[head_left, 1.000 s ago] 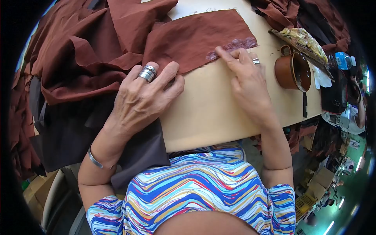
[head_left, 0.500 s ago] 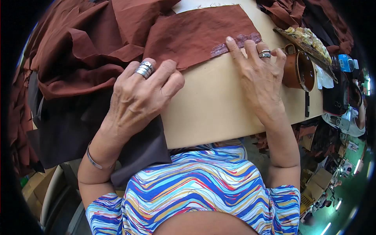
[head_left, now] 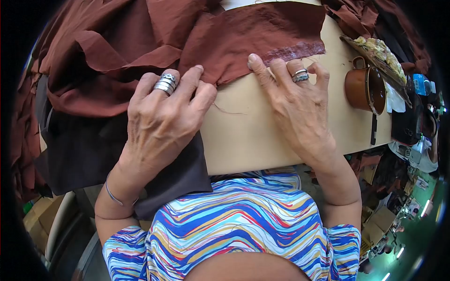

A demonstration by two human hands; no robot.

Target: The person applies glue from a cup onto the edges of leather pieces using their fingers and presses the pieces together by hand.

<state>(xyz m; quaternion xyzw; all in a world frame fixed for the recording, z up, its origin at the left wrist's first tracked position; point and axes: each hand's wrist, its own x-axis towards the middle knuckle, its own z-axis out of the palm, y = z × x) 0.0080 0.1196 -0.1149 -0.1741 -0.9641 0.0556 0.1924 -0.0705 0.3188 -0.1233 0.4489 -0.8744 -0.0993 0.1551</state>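
Where the bench (head_left: 248, 150) passes out of sight on the left, bunched reddish-brown cloth (head_left: 112, 61) lies heaped over dark cloth (head_left: 89, 150), its bulk apparently kept aside so that one end can lie flat. Over its near edge sits the left hand (head_left: 161, 112), fingers bent and slightly apart, probably as a weight against slipping; whether they pinch the fabric cannot be told. Rightward runs the flatter end, with a shiny, whitish strip (head_left: 295, 50) along its near edge; a loose thread (head_left: 229, 110) lies on the bench below. At the strip's left end, the right hand (head_left: 302, 105) has one finger stretched onto the cloth, likely to press the edge; the others are half bent and spread, and any grip underneath is hidden. Farther right, a brown mug (head_left: 357, 91), a slim black object (head_left: 373, 130) and a board caked with yellowish material (head_left: 379, 54) are near enough for easy reach, with a blue-labelled bottle (head_left: 422, 85) beyond.
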